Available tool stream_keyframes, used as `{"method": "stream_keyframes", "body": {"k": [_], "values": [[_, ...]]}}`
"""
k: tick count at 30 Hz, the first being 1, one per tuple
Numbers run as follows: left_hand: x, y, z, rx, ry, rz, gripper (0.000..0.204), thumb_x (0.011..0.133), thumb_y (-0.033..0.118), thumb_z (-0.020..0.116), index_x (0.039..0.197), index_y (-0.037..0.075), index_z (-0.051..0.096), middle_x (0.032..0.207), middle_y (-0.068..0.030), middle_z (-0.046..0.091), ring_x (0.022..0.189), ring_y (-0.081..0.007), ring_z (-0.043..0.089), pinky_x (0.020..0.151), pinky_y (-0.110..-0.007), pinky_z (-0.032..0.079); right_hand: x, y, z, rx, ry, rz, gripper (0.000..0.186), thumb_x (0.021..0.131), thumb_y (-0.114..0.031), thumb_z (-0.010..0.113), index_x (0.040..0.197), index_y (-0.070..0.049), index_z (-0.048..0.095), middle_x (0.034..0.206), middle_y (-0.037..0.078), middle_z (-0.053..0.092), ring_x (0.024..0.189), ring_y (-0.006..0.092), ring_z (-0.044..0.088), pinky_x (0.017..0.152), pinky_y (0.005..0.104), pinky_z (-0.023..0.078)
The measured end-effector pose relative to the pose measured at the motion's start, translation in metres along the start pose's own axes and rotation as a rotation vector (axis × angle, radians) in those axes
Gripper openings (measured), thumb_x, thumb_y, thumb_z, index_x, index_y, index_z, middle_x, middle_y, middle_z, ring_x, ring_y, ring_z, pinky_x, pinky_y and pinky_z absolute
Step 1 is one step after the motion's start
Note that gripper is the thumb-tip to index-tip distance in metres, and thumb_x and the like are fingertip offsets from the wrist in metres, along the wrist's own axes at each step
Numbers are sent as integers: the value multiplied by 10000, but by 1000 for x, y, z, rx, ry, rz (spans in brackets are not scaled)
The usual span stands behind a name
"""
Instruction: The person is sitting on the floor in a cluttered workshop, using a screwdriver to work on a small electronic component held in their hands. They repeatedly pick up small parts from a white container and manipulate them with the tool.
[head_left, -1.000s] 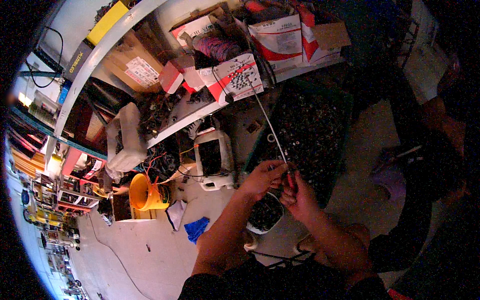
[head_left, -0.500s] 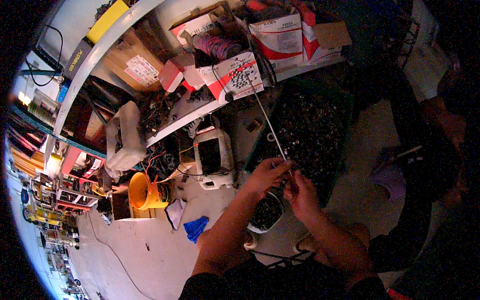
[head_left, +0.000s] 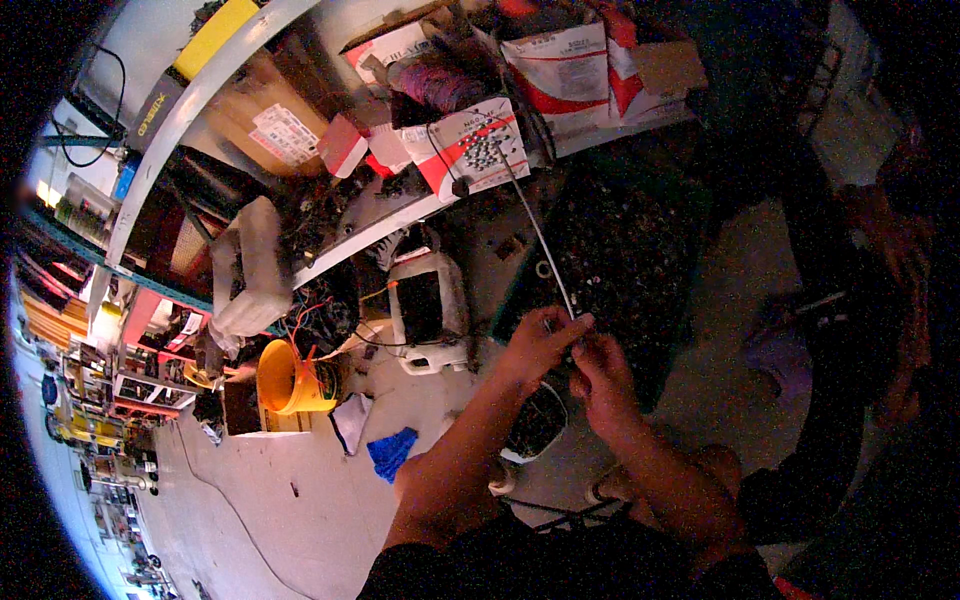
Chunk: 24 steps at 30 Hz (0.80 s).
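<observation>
Bare floor (head_left: 270, 500) left; orange bucket (head_left: 285, 375) and white casing (head_left: 430, 310) crowd ahead

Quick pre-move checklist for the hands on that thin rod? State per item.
1. Left hand on the rod: ok, fingers pinch its lower end.
2. Right hand at the same end: ok, just below the left, touching it.
3. Rod straight and free: ok, it rises up-left toward the shelf edge; far tip lost in clutter.
4. What the right fingers hold: cannot tell, too small.
5. Dark tray of small parts under the hands: ok, in place.
6. Bowl below the wrists: ok, upright on the floor.
</observation>
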<state>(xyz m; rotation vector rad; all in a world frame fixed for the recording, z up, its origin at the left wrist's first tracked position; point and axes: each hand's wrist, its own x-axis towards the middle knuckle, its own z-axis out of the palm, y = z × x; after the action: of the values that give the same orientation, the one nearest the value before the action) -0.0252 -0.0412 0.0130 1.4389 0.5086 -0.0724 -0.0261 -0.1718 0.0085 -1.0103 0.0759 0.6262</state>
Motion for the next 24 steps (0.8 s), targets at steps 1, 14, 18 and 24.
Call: {"method": "stream_keyframes", "body": {"k": [1, 14, 18, 24], "values": [[-1, 3, 2, -4, 1, -15, 258, 828, 295, 713, 734, 88, 591, 643, 23, 525, 575, -72, 438, 488, -234, 323, 1, 1, -1, -13, 35, 6, 193, 917, -276, 582, 967, -114, 490, 757, -30, 450, 559, 86, 416, 465, 242, 324], [-1, 2, -15, -179, -194, -80, 258, 896, 290, 626, 1007, 57, 635, 789, -25, 635, 662, -113, 581, 557, -239, 448, 6, 2, -13, 255, -46, 215, 268, 972, -335, 475, 927, -77, 533, 707, 16, 507, 486, 104, 389, 458, 255, 314], [-6, 14, -2, 157, -36, 26, 274, 889, 313, 632, 952, 46, 639, 769, -32, 634, 669, -117, 574, 579, -263, 452, 3, -4, -6, 144, -19, 132, 196, 947, -280, 538, 925, -86, 529, 752, 3, 512, 506, 98, 400, 452, 255, 312], [-4, 17, 4, 157, 66, -1, 299, 838, 344, 698, 817, 52, 640, 704, -10, 605, 603, -98, 533, 544, -246, 424, 4, 7, -9, 178, 2, 123, 182, 936, -262, 553, 969, -83, 542, 778, 7, 529, 561, 103, 431, 475, 255, 336]]}}
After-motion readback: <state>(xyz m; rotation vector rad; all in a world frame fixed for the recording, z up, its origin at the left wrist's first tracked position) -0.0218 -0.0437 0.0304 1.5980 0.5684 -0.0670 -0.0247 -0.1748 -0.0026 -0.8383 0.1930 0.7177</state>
